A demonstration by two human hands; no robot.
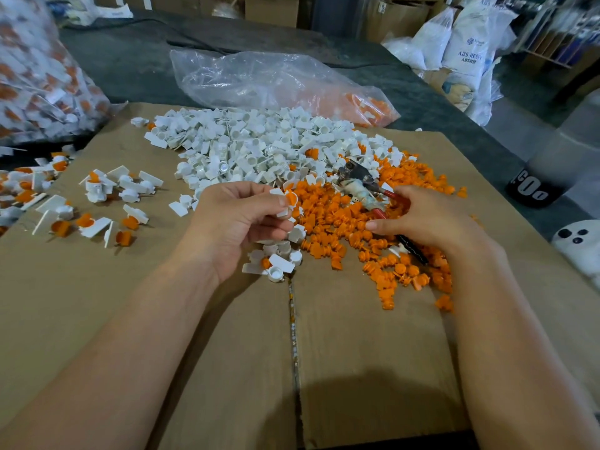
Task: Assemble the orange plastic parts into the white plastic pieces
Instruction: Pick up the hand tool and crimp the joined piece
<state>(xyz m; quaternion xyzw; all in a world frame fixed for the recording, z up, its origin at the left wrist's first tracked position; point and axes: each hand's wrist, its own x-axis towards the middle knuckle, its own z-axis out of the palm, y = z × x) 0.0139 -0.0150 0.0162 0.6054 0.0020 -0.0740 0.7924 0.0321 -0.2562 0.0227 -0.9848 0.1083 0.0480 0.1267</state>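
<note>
Head view: above the surface (357, 352), the left hand (237, 222) has its fingers (259, 203) pinched on a white piece (281, 212) carrying an orange part (291, 199) — likely light, stiff, slick, best nipped at the rim — while the right hand (422, 219) curls over the orange pile (337, 209), grip unclear.

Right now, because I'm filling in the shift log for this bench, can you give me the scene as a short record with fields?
left hand: pinches a white piece with an orange part in it
right hand: fingers curled over the handles of the pliers, on the orange pile
white pile: loose, beyond the hands
finished pieces: scattered to the left
surface: cardboard
clear bag: behind the piles, some orange parts inside
</note>
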